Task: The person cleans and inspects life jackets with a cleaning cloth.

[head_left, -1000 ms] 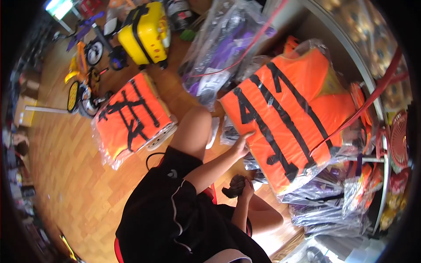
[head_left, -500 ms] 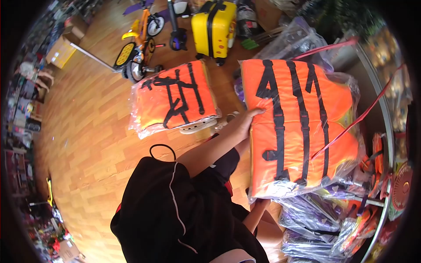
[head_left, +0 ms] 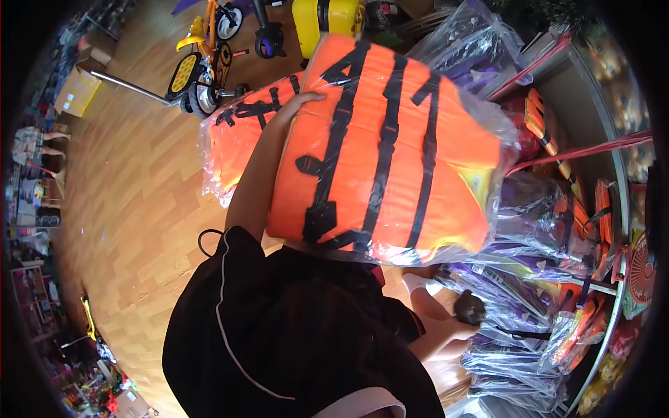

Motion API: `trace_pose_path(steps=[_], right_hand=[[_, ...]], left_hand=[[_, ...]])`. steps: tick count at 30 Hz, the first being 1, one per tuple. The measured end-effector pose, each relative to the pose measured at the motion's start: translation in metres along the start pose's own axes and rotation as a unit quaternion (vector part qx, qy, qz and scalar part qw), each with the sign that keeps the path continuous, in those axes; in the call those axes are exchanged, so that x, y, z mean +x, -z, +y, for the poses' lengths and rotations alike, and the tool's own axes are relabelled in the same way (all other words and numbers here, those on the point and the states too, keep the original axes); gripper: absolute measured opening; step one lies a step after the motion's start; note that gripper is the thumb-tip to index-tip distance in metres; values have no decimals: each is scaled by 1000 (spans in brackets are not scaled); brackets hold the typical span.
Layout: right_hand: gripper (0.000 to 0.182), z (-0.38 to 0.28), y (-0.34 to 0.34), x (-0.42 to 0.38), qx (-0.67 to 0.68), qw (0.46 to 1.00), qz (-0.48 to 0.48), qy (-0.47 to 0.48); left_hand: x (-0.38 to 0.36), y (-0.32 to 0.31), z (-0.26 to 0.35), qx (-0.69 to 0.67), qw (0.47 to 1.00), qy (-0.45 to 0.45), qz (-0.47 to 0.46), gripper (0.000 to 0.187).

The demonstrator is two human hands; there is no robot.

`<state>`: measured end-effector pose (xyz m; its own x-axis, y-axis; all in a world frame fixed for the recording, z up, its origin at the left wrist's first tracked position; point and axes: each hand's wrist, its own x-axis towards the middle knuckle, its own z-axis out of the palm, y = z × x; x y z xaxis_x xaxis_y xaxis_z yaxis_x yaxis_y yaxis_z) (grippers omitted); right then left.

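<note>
A plastic-wrapped orange life jacket [head_left: 411, 153] with black straps and buckles is held up at an angle in front of me. My left hand [head_left: 305, 104] grips its upper left edge, thumb on the front and the other fingers hidden behind. Low on the right, my right hand [head_left: 458, 330] is off the jacket and closed around a dark rounded object [head_left: 469, 306] whose kind I cannot make out. Behind the held jacket, partly covered, lies another wrapped orange life jacket [head_left: 233, 143] with black straps.
Clear-wrapped purple packages [head_left: 516, 362] are piled at right beside a metal shelf frame [head_left: 613, 306]. A red ribbon [head_left: 578, 151] stretches across there. A yellow suitcase [head_left: 310, 24], an orange child's bike [head_left: 209, 52] and a cardboard box [head_left: 77, 90] stand on the wooden floor [head_left: 132, 209].
The held life jacket has moved left and tilted, now overlapping the other one. My right hand has left its lower edge and moved right, toward the purple packages.
</note>
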<state>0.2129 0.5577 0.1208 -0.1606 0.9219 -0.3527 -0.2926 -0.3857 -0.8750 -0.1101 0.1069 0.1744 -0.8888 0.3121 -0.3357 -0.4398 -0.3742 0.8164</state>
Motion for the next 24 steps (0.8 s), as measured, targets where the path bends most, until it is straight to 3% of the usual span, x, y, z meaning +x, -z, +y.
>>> trace_pose_path(steps=[2,3,4,5,6,7,8,9,10,12,13,15,17,19,20,21,24], right_hand=[[29,-33,-8,-3,18,996,2,89],[30,-43,-33,-27,-19,989,-53,140],[32,-44,-71,-58,-56,974,-107,191],[33,-41,-99,-80,-174,909,-175,337],[35,-25,-102,-70,-192,851,-344,348],[27,-27,-144,-129,-196,897,-288,273],[27,1,-147,-128,-213,840,-392,308],[36,15,-158,-145,-276,795,-502,201],[43,20,-173,-171,-372,655,-566,336],[43,56,-165,-188,-491,490,-565,448],[43,56,-165,-188,-491,488,-564,450],[47,55,-157,-186,-511,505,-526,456],[46,58,-153,-186,-511,516,-520,449],[44,58,-151,-187,-508,525,-511,453],[44,57,-151,-189,-512,534,-500,450],[44,56,-150,-190,-505,544,-503,442],[47,49,-146,-195,-509,542,-507,436]], left_hand=[[9,6,-12,-46,996,70,22,24],[4,-5,-14,23,996,31,86,25],[1,-10,-15,20,996,38,83,25],[-2,-15,-17,-6,994,84,67,25],[-5,-21,-17,-31,990,127,50,26],[-9,-31,-15,-30,990,130,46,26],[-14,-42,-14,-13,992,117,55,28],[-18,-49,-14,5,993,104,63,29],[-18,-50,-17,7,993,107,58,29],[-12,-48,-27,-18,994,89,58,35],[-13,-37,-36,-5,988,143,50,40],[-37,-21,-54,34,989,139,-34,43],[-73,-8,-73,193,956,206,-85,47],[-109,4,-98,175,916,331,-142,57],[-132,-14,-103,208,932,271,-120,64],[-146,-35,-95,84,956,268,-83,65],[-150,-42,-85,189,946,247,-90,62]])
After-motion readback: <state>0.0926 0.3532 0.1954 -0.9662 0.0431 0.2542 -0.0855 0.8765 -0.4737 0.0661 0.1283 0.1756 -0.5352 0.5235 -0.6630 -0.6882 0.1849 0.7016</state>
